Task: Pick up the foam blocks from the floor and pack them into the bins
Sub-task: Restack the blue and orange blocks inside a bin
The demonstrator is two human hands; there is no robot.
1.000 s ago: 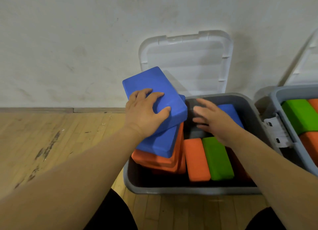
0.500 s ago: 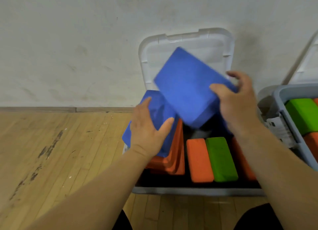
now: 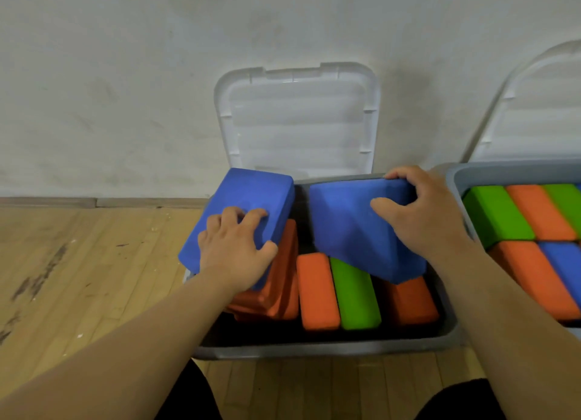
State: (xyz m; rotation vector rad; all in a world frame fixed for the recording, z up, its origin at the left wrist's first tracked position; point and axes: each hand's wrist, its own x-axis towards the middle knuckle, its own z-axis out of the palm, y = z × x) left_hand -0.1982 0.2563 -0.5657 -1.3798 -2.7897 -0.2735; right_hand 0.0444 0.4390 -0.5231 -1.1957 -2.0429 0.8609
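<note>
On the wooden floor (image 3: 78, 278) against the wall, the grey bin (image 3: 314, 350) sits with its clear lid (image 3: 298, 121) tipped up behind it. My left hand (image 3: 234, 253) grips the left blue foam block (image 3: 251, 196), fingers curled on its top face and thumb hooked round its near right edge; that block lies tilted over the bin's left edge, on a leaning stack of orange blocks (image 3: 283, 287). Along the bin's near edge an orange block (image 3: 317, 290) and a green block (image 3: 355, 297) stand side by side, touching. My right hand (image 3: 421, 212) holds the right blue foam block (image 3: 349, 231), fingers over its far edge and thumb on top, slanted at the bin's back right corner above another orange block (image 3: 412, 303). A second bin (image 3: 503, 172) of packed blocks stands just beside, at right.
</note>
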